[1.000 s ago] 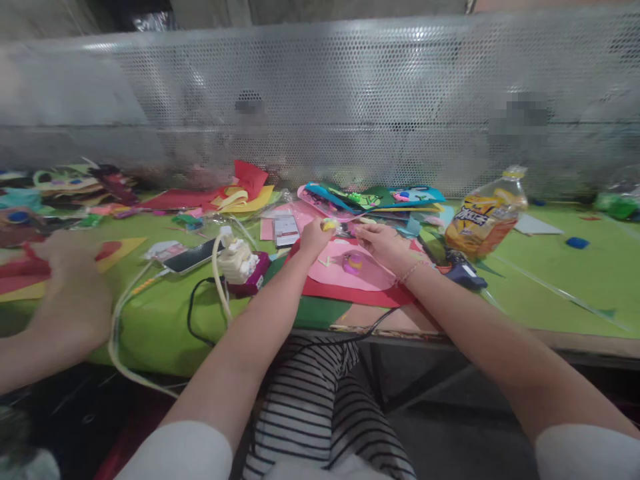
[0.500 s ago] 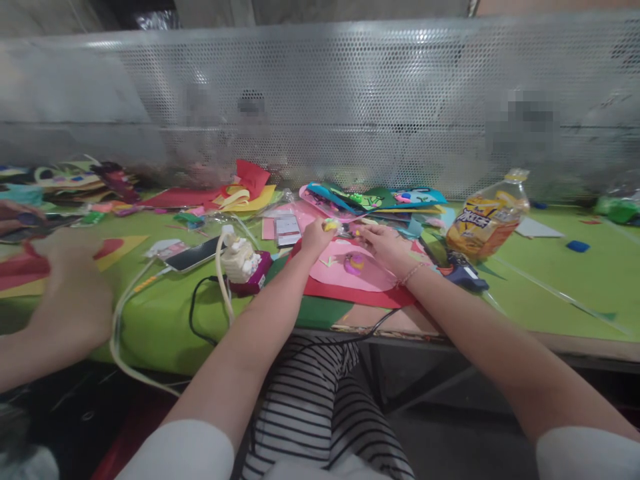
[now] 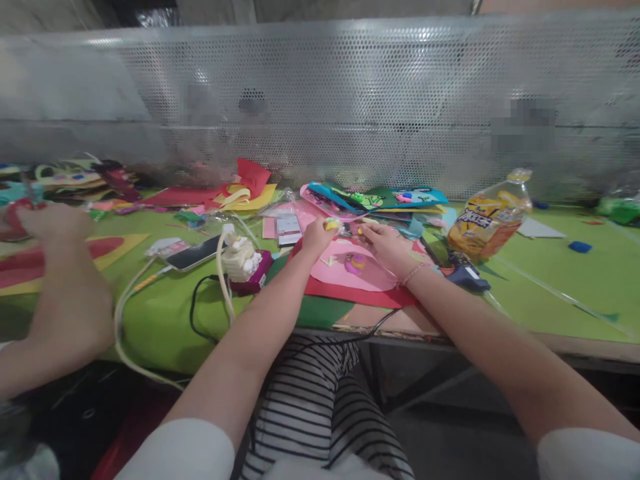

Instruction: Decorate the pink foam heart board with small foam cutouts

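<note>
My left hand (image 3: pixel 317 240) is closed round a lump of yellow modelling clay (image 3: pixel 331 225), partly in what looks like clear wrapping. Between the fingertips of my right hand (image 3: pixel 386 241) is a small yellow clay bit (image 3: pixel 360 231). Both hands are close together over a pink paper shape (image 3: pixel 333 277) that lies on a red sheet (image 3: pixel 340 292). On the pink paper are a purple and yellow clay figure (image 3: pixel 355 264) and a pale green arrow-like mark (image 3: pixel 329 261). A bracelet circles my right wrist.
Right of my hands stand a dark blue-handled tool (image 3: pixel 465 277) and a plastic bottle (image 3: pixel 493 217). On the left are a phone (image 3: pixel 195 255), a plug adapter with cables (image 3: pixel 243 260) and a co-worker's hand (image 3: pixel 60 233). Coloured papers (image 3: pixel 373 198) lie behind; a perforated metal panel (image 3: pixel 320 107) rises beyond.
My right fingers have shifted slightly, with the yellow bit a little farther from the left hand. The co-worker's hand at left has moved up and left, now near something red.
</note>
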The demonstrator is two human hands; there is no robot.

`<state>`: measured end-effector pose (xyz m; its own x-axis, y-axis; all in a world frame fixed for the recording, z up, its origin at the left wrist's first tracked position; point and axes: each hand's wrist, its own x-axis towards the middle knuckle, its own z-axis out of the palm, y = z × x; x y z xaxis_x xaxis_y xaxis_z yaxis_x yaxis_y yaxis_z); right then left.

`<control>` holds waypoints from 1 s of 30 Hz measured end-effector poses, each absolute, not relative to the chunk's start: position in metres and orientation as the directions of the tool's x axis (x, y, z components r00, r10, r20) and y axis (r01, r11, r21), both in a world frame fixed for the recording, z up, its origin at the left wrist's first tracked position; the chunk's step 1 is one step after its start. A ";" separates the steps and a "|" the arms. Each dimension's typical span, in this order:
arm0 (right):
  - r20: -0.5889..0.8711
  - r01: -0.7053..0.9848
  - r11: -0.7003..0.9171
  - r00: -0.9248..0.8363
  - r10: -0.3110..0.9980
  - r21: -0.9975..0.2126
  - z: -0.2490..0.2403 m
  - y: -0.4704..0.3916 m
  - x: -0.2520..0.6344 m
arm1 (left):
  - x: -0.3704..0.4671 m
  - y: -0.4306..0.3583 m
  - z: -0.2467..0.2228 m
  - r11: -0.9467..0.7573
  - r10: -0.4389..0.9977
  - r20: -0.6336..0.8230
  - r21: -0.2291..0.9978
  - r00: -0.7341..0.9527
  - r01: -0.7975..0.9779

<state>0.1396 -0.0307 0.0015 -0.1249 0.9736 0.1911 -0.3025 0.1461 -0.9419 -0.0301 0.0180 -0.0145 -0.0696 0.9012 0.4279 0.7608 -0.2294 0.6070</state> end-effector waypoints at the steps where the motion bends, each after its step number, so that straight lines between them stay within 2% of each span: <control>1: 0.189 -0.304 0.143 -0.130 0.973 -0.942 0.002 -0.031 0.139 | -0.030 0.018 -0.014 -0.228 0.902 0.426 0.606 -0.069 0.762; 17: 0.209 -0.245 0.159 -0.194 0.958 -0.956 0.004 -0.035 0.140 | -0.030 0.017 -0.015 -0.240 0.898 0.435 0.608 -0.065 0.757; 21: 0.214 -0.204 0.184 -0.137 0.967 -0.962 0.000 -0.031 0.140 | -0.030 0.017 -0.014 -0.234 0.902 0.427 0.604 -0.062 0.762; 24: 0.211 -0.238 0.186 -0.084 0.974 -0.953 -0.003 -0.027 0.140 | -0.030 0.018 -0.014 -0.232 0.904 0.422 0.606 -0.060 0.761; 30: 0.227 -0.214 0.202 -0.103 0.968 -0.956 0.001 -0.032 0.141 | -0.030 0.018 -0.015 -0.242 0.905 0.422 0.626 -0.061 0.742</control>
